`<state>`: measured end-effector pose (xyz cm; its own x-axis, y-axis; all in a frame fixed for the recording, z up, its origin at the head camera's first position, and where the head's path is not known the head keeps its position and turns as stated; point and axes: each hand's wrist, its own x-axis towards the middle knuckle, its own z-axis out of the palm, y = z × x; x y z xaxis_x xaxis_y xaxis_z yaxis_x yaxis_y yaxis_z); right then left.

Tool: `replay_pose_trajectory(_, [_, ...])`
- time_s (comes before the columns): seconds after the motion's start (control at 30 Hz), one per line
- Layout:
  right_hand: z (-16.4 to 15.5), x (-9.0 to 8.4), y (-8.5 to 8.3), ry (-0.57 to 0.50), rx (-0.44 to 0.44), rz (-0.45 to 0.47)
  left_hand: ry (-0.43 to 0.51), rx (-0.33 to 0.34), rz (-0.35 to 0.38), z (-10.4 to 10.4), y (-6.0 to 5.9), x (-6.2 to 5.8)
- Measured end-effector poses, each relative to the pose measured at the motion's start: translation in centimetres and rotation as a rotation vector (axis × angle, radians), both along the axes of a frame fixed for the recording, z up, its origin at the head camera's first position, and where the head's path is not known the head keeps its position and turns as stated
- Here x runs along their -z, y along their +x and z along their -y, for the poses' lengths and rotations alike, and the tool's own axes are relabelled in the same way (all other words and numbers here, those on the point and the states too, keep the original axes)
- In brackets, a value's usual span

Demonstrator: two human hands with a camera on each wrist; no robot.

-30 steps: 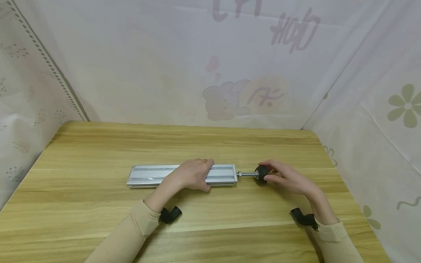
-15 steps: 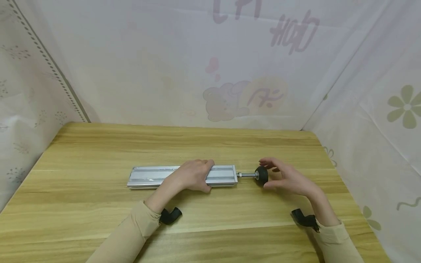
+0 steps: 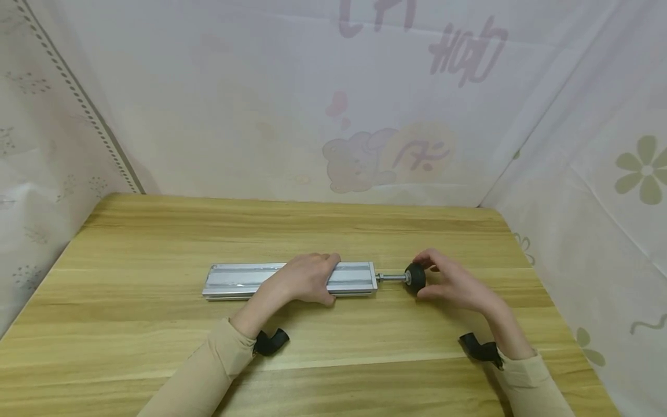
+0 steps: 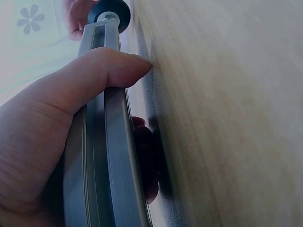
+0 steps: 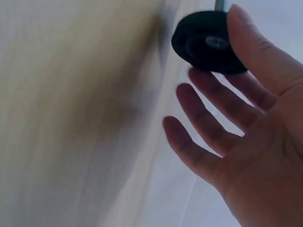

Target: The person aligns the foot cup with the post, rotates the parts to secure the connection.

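A silver aluminium profile (image 3: pixel 354 278) with slots along its length lies on the wooden table. My left hand (image 3: pixel 304 278) grips it from above near its middle, the thumb (image 4: pixel 125 68) across one slotted side and fingertips showing past the lower edge. From the profile's right end sticks a levelling foot (image 3: pixel 415 278), a black round pad on a threaded stem (image 3: pixel 392 278) with a nut close to the end plate. Thumb and fingers of my right hand (image 3: pixel 458 284) pinch the pad's rim. In the right wrist view the pad's underside (image 5: pixel 201 40) shows a screw head, and the other fingers are spread.
The wood-grain table (image 3: pixel 312 382) reaches back to a pale printed cloth (image 3: pixel 250 116). More cloth hangs at both sides. A black angled mount (image 3: pixel 271 341) is on the left wrist, and another black mount (image 3: pixel 480 349) on the right.
Half a second ago the right fingers were spread a little wider around the black pad; now they are closer in on its rim. The left hand and the profile stay in place.
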<state>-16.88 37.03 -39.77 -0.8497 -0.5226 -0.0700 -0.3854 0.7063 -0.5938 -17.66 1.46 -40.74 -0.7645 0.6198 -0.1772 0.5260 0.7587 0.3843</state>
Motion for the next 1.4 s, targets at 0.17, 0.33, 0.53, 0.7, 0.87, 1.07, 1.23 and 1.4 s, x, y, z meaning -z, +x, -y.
replay_pose_trajectory(0.17, [-0.4, -0.1, 0.0, 0.013, -0.053, 0.031, 0.001, -0.001, 0.002, 0.0, 0.0, 0.0])
replay_pose_trajectory(0.33, [-0.6, -0.2, 0.0, 0.066, -0.049, 0.077, -0.002, -0.002, 0.007, 0.0, 0.0, 0.0])
replay_pose_trajectory(0.53, [-0.5, -0.3, 0.1, 0.071, -0.025, 0.142, -0.007, -0.004, 0.012, -0.1, 0.0, 0.0])
replay_pose_trajectory(0.7, [-0.3, -0.3, 0.1, 0.025, -0.012, 0.140, -0.005, 0.001, 0.000, -0.1, 0.0, 0.1])
replay_pose_trajectory(0.87, [0.2, -0.1, 0.1, -0.001, 0.005, 0.044, 0.012, 0.002, -0.004, 0.0, -0.1, 0.1])
replay_pose_trajectory(1.07, [0.7, 0.3, 0.0, 0.027, 0.006, -0.072, -0.001, 0.008, -0.009, -0.1, -0.1, 0.2])
replay_pose_trajectory(1.23, [0.6, 0.3, 0.0, 0.018, 0.026, -0.058, 0.001, 0.006, -0.002, -0.1, -0.1, 0.1])
replay_pose_trajectory(1.4, [-0.1, -0.1, 0.0, 0.006, 0.016, 0.010, 0.002, 0.007, 0.003, -0.1, -0.1, 0.1])
